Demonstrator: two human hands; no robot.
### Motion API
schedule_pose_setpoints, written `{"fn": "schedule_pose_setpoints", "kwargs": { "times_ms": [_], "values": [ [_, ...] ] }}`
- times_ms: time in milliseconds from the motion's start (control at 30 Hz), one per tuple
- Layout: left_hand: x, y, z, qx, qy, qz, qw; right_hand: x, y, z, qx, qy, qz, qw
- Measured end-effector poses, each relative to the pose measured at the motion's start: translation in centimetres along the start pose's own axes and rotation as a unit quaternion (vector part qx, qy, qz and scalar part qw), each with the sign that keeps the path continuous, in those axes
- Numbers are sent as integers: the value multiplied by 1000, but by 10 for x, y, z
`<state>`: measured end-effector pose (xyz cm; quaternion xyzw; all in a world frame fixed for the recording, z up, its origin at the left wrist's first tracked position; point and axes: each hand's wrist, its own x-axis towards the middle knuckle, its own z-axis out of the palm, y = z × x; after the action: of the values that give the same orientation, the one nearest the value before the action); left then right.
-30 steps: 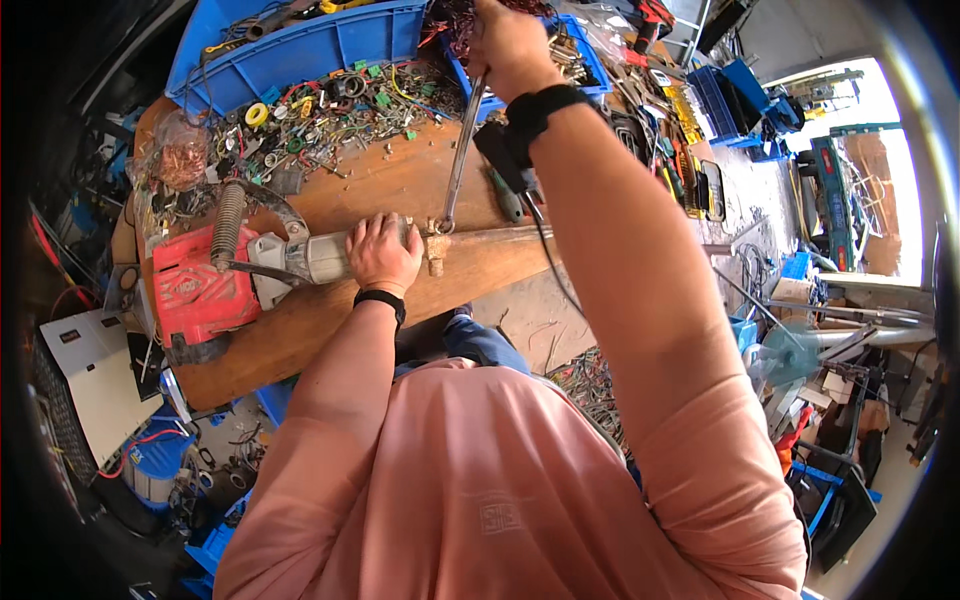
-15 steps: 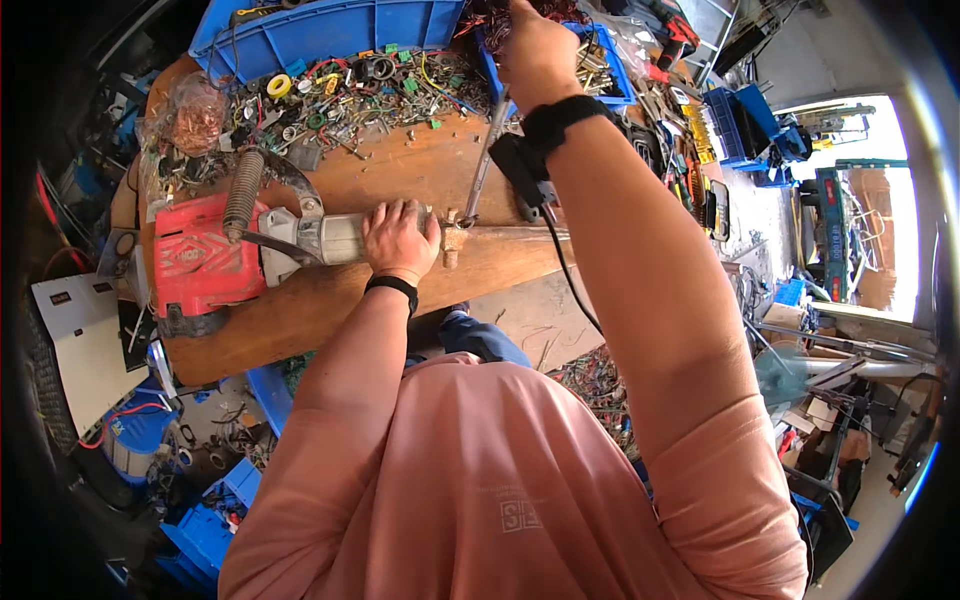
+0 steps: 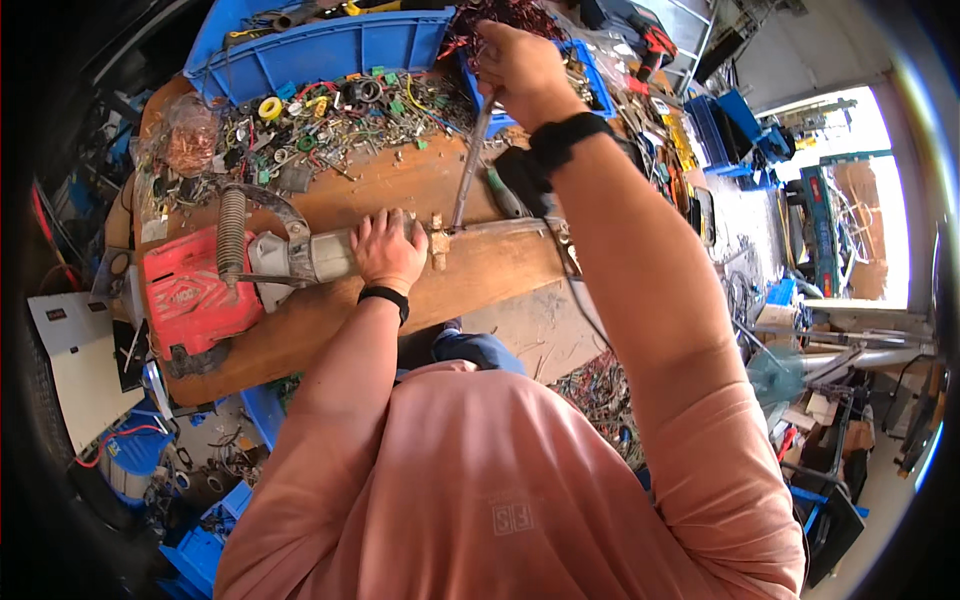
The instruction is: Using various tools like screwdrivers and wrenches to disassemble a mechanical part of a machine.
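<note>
A red and grey demolition hammer (image 3: 205, 290) lies on its side on the wooden bench, its long bit (image 3: 510, 228) stretching to the right. My left hand (image 3: 388, 250) presses on its grey barrel, with the fingers curved over the far side. Just right of that hand is a worn, tan crosspiece (image 3: 438, 242) at the front of the barrel. My right hand (image 3: 525, 75) is closed round the upper end of a long silver wrench (image 3: 470, 165). The wrench slants down to the bit beside the crosspiece. Its lower end is too small to make out clearly.
Loose screws, wires and small fittings (image 3: 330, 125) cover the back of the bench (image 3: 330, 200). Behind them stands a large blue crate (image 3: 330, 60). A smaller blue bin (image 3: 597, 85) is by my right hand. A green-handled tool (image 3: 503, 190) lies near the bit.
The whole view has shifted slightly. My right hand with the wrench sits a little lower and further left in the picture. My left hand keeps its place on the barrel.
</note>
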<state>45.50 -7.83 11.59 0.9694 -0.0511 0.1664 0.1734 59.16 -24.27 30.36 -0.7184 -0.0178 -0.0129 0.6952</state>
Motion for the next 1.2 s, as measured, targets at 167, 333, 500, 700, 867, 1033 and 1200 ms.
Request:
{"fn": "schedule_pose_setpoints", "kwargs": {
  "times_ms": [167, 333, 500, 700, 867, 1033, 1200],
  "values": [
    [2, -6, 6, 6, 37, 9, 999, -8, -21, -1, 80, 72, 167, 980],
    [8, -7, 7, -5, -7, -7, 1000, 16, -10, -7, 151, 77, 218, 961],
    [11, -6, -5, -5, -46, -27, 999, 35, -2, -5, 179, 30, 169, 969],
    [11, -1, 2, -33, -16, -21, 999, 40, -40, 15, 164, -99, 178, 965],
    [13, -4, 2, -32, 6, -8, 999, 33, -35, 9, 160, -22, 144, 976],
    [14, -8, 2, -28, -13, -6, 1000, 18, -35, 21, 107, -23, 64, 992],
    [9, -7, 5, -20, -3, 13, 1000, -15, -55, 37, 96, 24, 50, 994]
  ]
}}
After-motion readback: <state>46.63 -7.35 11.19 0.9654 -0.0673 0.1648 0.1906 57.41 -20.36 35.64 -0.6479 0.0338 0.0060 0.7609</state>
